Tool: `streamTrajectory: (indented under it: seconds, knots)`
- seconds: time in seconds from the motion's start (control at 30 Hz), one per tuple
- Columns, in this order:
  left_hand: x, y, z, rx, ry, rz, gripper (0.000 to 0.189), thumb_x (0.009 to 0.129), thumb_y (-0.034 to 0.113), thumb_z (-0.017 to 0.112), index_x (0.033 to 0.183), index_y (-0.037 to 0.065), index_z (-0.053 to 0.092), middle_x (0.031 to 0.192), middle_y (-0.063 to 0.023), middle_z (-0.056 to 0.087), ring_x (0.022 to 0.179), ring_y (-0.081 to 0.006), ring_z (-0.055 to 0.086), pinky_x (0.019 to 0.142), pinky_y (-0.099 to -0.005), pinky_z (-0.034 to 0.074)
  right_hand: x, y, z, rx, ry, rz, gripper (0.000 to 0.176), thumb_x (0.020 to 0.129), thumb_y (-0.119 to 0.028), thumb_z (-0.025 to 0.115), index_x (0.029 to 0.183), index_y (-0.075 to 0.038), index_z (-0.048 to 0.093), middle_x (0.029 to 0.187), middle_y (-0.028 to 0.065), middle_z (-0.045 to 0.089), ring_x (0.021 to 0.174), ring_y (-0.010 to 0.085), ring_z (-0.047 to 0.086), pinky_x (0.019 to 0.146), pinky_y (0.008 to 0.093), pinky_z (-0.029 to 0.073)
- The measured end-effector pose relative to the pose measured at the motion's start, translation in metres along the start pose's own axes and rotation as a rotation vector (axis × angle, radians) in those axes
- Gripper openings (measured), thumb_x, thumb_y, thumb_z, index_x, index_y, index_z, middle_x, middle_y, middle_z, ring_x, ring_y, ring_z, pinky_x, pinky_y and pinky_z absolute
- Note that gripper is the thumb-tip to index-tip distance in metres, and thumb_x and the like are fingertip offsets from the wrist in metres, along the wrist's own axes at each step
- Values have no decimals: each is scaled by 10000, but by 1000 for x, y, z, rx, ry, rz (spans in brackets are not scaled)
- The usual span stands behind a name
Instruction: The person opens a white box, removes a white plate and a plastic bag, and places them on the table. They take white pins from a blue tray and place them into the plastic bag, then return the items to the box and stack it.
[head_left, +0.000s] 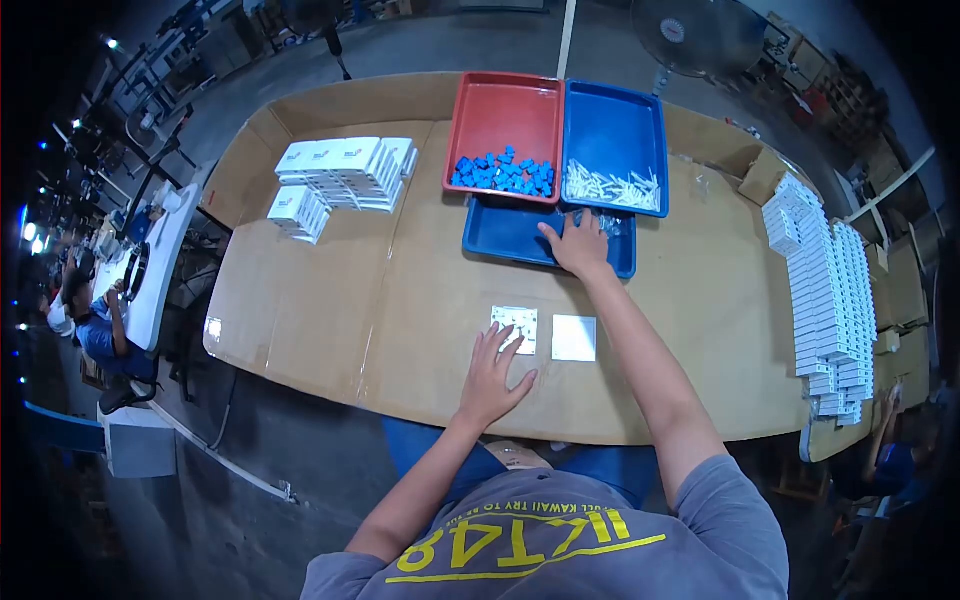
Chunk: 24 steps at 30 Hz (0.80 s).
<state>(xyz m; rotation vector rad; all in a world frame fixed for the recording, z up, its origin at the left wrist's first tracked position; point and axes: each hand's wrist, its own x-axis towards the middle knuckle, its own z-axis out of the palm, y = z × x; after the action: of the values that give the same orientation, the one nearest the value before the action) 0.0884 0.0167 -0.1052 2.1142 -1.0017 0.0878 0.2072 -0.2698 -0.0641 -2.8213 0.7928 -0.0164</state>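
Observation:
My left hand (492,378) lies with spread fingers at the lower edge of a white square piece with printed marks (516,322); its fingertips touch it. To the right of that piece is a plain white square (574,338). My right hand (578,243) reaches over the lower blue tray (510,232), fingers apart, fingertips near small clear bags (610,226); whether it touches them is unclear. Above are a red tray (508,110) with small blue parts (505,173) and a blue tray (615,120) with white plugs (610,187).
Stacked white boxes (345,172) stand at the back left of the cardboard-covered table (300,300). Long rows of white boxes (825,290) line the right edge. A cardboard wall (370,100) borders the back. A person (105,335) sits at another table on the far left.

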Motion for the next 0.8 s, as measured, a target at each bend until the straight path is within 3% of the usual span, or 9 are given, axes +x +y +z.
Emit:
streamTrajectory:
  seconds: [0.27, 0.37, 0.4, 0.47, 0.6, 0.63, 0.67, 0.73, 0.8]
  knots:
    - [2, 1, -3, -29, 7, 3, 562, 893, 296, 750, 1379, 58, 597, 1483, -175, 508, 1475, -409, 392, 1241, -588, 270, -8, 27, 9, 50, 156, -43, 784, 1041, -607, 474, 1435, 67, 549, 1521, 246, 510, 1391, 387, 503, 1147, 489, 394]
    - [-1, -5, -5, -90, 102, 5, 525, 903, 237, 735, 1378, 62, 599, 1442, -179, 542, 1429, -405, 441, 1215, -549, 317, -31, 53, 5, 291, 332, -178, 608, 1073, -438, 538, 1375, 87, 590, 1345, 196, 661, 1244, 347, 627, 1057, 431, 482]
    - [-2, -6, -4, -114, 149, 5, 511, 907, 212, 729, 1379, 62, 599, 1427, -181, 555, 1410, -402, 462, 1203, -531, 338, -48, 53, -1, 607, 323, -155, 533, 1070, -370, 562, 1344, 86, 607, 1279, 175, 687, 1179, 310, 656, 1013, 407, 508]
    - [1, -4, -2, -227, 244, -103, 450, 940, 166, 699, 1365, 53, 604, 1371, -164, 603, 1292, -340, 556, 1122, -461, 420, -99, 53, -27, 1237, 274, -88, 385, 1064, -233, 611, 1282, 83, 643, 1147, 133, 738, 1049, 235, 713, 924, 358, 559]
    - [23, 35, -4, -844, 168, -480, 310, 1016, 134, 630, 1307, 27, 629, 1253, -115, 669, 1038, -181, 657, 937, -328, 522, -191, 40, -34, 1522, 206, 69, 171, 1016, -60, 667, 1139, 58, 668, 1029, 98, 737, 917, 145, 716, 818, 293, 596]
    - [31, 50, -4, -929, 167, -450, 262, 1068, 193, 594, 1245, 10, 656, 1096, -67, 699, 881, -94, 642, 812, -275, 534, -208, 36, -31, 1570, 167, 73, 131, 1007, -41, 672, 1102, 50, 669, 1020, 105, 736, 893, 149, 719, 798, 294, 604]
    - [37, 58, -5, -966, 84, -481, 261, 1075, 206, 590, 1223, 4, 664, 1052, -58, 698, 853, -87, 632, 783, -266, 525, -221, 32, -30, 1618, 133, 75, 92, 999, -22, 677, 1066, 41, 670, 1011, 113, 734, 869, 152, 722, 779, 294, 611]
    - [44, 71, -4, -1041, -84, -537, 274, 1088, 230, 581, 1180, -8, 681, 965, -41, 696, 796, -74, 611, 724, -248, 508, -240, 28, -26, 1652, 99, 78, 170, 984, 19, 681, 1139, 36, 612, 976, 111, 728, 881, 159, 722, 766, 293, 619]
    - [44, 81, -1, -1028, 27, -562, 305, 1088, 257, 600, 1051, -25, 711, 797, 1, 666, 677, -42, 550, 603, -227, 440, -250, 28, -26, 1688, 103, 65, 250, 979, 32, 684, 1204, 29, 576, 960, 113, 726, 883, 158, 723, 765, 289, 617]
